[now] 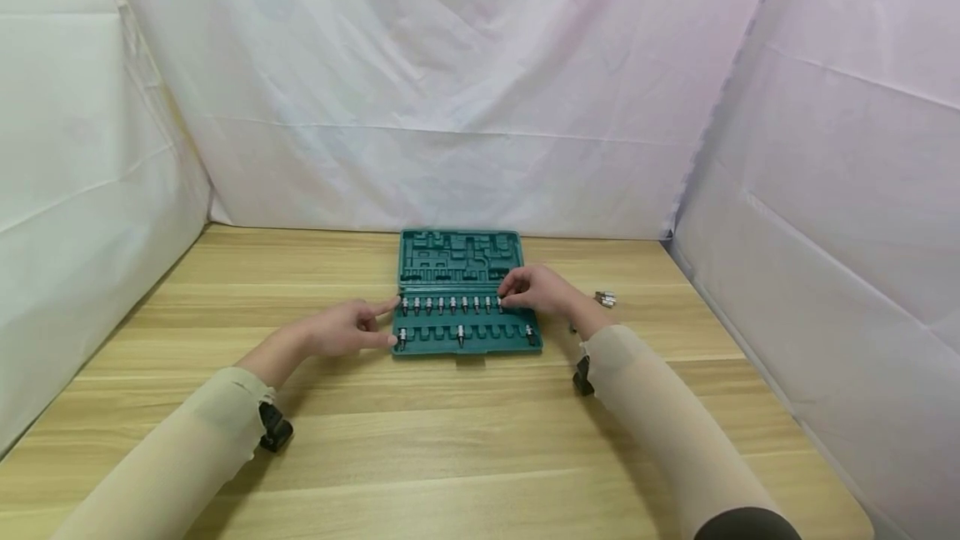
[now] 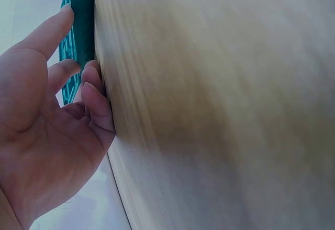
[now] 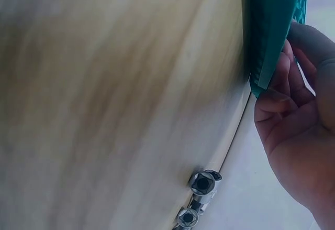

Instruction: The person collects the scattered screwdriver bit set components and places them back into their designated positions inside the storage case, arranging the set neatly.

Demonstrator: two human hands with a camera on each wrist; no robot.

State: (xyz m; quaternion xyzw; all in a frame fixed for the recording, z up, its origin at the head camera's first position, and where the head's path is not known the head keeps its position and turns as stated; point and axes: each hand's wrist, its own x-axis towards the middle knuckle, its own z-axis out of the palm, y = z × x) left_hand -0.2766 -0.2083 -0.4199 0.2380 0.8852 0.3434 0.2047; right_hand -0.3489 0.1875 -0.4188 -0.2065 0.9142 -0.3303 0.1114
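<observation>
A green plastic case (image 1: 467, 347) lies unfolded on the table, with small silver-and-dark bit sockets (image 1: 452, 305) standing along its upper row. Three more, including a bit socket (image 1: 461, 335) in the middle, sit spaced out in the lower row. At the case's left edge, my left hand (image 1: 341, 328) rests its extended thumb and index finger on the rim, the other fingers bent. My right hand (image 1: 543, 290) pinches a bit socket (image 1: 500, 304) at the right end of the upper row. In the right wrist view, the case wall hides those fingertips.
Several loose silver sockets (image 1: 605, 299) lie together on the wooden table (image 1: 420, 448), right of the case and beyond the right wrist. The case's moulded lid (image 1: 461, 255) lies open toward the back. White cloth (image 1: 450, 90) hangs around the table's back and sides.
</observation>
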